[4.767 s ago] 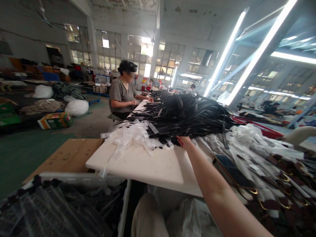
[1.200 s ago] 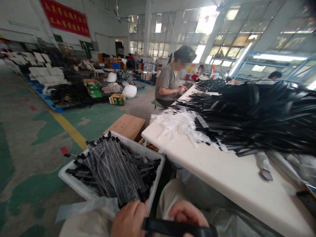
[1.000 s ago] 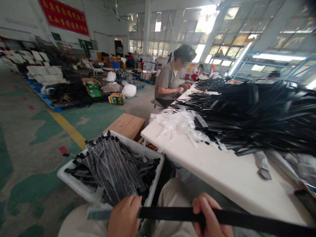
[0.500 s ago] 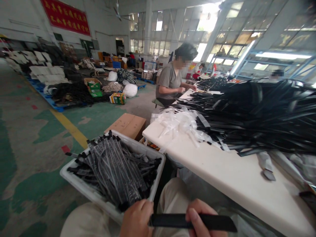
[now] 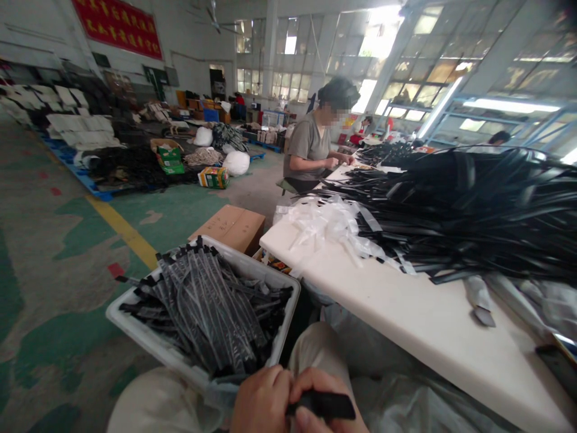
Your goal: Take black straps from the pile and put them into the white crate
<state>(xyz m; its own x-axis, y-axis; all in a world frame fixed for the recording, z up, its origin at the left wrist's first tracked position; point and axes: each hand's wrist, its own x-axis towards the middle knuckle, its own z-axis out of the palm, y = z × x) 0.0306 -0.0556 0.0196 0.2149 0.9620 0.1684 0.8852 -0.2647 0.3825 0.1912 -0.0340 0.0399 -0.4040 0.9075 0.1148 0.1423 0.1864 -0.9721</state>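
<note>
A flat black strap (image 5: 331,405) lies across my lap, its squared end pointing right. My right hand (image 5: 315,385) is closed around it, thumb on top and fingers curled over. Right beside it, my left hand (image 5: 264,400) is closed in a fist at the strap's other side; the part inside that fist is hidden. Translucent plastic (image 5: 220,394) shows just left of my left hand. Beyond my hands a white bin (image 5: 135,337) holds a heap of black straps in clear plastic sleeves (image 5: 211,307).
To the right stands a white table (image 5: 387,313) with clear plastic sleeves (image 5: 333,225), a large pile of black straps (image 5: 460,210) and a wrapped strap (image 5: 480,300). A cardboard box (image 5: 229,228) sits behind the bin. Across the table's far side a co-worker (image 5: 311,141) sits working.
My right hand has slid left along the strap until it meets my left hand. Less of the strap shows, and translucent plastic has appeared left of my left hand.
</note>
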